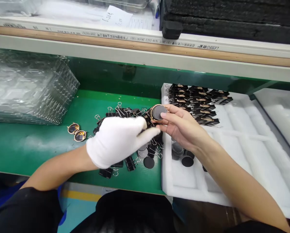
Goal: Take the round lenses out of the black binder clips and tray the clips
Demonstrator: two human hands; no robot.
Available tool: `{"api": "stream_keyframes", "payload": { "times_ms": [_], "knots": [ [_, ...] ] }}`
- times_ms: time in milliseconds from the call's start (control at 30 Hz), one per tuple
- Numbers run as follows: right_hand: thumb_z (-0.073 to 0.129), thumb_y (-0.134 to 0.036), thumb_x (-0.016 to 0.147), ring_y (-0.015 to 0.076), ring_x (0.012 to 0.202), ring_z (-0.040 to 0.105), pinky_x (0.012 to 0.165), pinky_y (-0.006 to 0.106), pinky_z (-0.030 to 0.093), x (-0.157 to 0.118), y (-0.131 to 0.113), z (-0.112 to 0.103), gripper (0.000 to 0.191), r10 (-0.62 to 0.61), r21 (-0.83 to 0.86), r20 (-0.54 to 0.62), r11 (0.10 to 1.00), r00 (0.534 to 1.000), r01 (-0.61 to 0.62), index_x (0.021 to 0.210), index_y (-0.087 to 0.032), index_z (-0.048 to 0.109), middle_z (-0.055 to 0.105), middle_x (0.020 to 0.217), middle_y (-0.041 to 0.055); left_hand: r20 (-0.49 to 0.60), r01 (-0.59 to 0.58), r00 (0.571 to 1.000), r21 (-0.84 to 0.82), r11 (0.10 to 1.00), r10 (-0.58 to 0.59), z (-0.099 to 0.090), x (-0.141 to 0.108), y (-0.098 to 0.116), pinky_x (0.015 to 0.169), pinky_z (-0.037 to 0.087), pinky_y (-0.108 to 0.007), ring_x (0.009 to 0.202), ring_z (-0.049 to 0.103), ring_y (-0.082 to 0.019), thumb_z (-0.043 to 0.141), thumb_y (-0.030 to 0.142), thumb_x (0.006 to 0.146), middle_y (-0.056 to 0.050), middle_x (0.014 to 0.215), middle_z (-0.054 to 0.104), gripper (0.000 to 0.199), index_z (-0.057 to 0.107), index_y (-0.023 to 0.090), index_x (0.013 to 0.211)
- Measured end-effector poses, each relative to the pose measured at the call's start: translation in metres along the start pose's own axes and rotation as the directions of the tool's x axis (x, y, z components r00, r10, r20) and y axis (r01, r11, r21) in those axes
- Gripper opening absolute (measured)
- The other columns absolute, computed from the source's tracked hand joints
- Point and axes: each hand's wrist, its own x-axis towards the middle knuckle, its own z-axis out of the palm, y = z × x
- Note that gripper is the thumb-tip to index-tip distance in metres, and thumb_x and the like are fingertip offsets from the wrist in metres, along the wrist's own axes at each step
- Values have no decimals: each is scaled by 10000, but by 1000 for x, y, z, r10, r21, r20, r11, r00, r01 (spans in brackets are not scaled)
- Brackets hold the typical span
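Gold-rimmed case [151,114], grey disc [157,112] atop, pinched in right fingers [171,117]; left fingers [148,135] (gloved): hold unclear.

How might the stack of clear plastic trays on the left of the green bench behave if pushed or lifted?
The stack of clear plastic trays is probably light for its size, since its see-through layers look thin. Its glossy surfaces suggest it may be slippery to grip. Looking wider than it is tall, it seems unlikely to tip easily.

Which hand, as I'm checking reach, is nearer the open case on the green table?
Left. The left hand is right of the open case; the right hand is farther right.
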Motion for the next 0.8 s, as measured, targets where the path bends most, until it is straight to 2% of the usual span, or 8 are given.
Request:
{"api": "stream_keyframes", "payload": {
  "times_ms": [33, 100, 233, 333, 433, 533, 600, 800],
  "knots": [
    [896, -293, 766, 137, 862, 708, 754, 254, 634, -1, 1, 2, 268, -30, -2, -9, 1000, 1000, 30, 979, -240, 743, 773, 1026, 21, -63, 84, 994, -62, 994, -88, 1, 3, 0, 540, 360, -284, 515, 608, -164, 468, 573, 1028, -16, 571, 640, 499, 696, 201, 787],
    [897, -316, 771, 148, 905, 707, 795, 288, 653, -4, 3, 5, 282, -92, -24, -11, 995, 996, 92, 977, -248, 717, 769, 1057, 17, -127, 140, 978, -178, 974, -163, 5, 8, -1, 562, 368, -274, 522, 576, -134, 517, 511, 1013, 1, 617, 666, 401, 703, 202, 838],
    [924, -329, 751, 164, 969, 708, 839, 323, 674, -10, 6, 10, 332, -193, -88, 5, 977, 981, 192, 955, -249, 675, 761, 1083, 14, -203, 32, 975, -280, 959, -92, 14, 12, -6, 526, 299, -259, 488, 425, -89, 553, 319, 959, 44, 552, 532, 315, 571, 193, 671],
    [912, -320, 778, 160, 983, 720, 855, 318, 678, -10, 7, 10, 309, -231, -82, -16, 970, 973, 229, 964, -251, 675, 763, 1080, 9, -258, -58, 965, -359, 931, -39, 13, 12, -8, 522, 293, -248, 497, 373, -82, 548, 220, 906, 59, 531, 450, 288, 509, 196, 621],
    [877, -334, 823, 168, 1013, 729, 883, 339, 679, -9, 8, 8, 264, -211, -65, -19, 976, 977, 209, 980, -252, 682, 765, 1101, 14, -279, -24, 957, -348, 937, -79, 11, 13, -7, 537, 304, -250, 506, 384, -85, 550, 243, 929, 57, 541, 471, 287, 549, 195, 645],
    [893, -343, 803, 178, 1024, 725, 899, 370, 682, -9, 8, 8, 293, -198, -64, -4, 978, 980, 197, 978, -246, 679, 763, 1101, 20, -199, 49, 972, -340, 939, -122, 15, 16, -8, 547, 317, -253, 507, 430, -90, 577, 348, 967, 56, 557, 522, 280, 611, 196, 734],
    [920, -330, 773, 176, 1012, 721, 895, 374, 685, -10, 8, 9, 320, -208, -57, 3, 977, 978, 207, 961, -242, 677, 761, 1075, 15, -194, 31, 975, -358, 933, -107, 19, 17, -9, 541, 313, -252, 505, 418, -88, 581, 357, 968, 60, 555, 511, 297, 587, 197, 718],
    [920, -332, 783, 154, 979, 732, 912, 348, 676, -12, 10, 13, 304, -225, -30, -32, 974, 974, 224, 951, -234, 686, 776, 1043, 15, -376, -73, 922, -406, 911, -93, 27, 17, -6, 511, 281, -233, 507, 299, -65, 602, 203, 891, 81, 526, 389, 337, 454, 188, 589]
  ]
}}
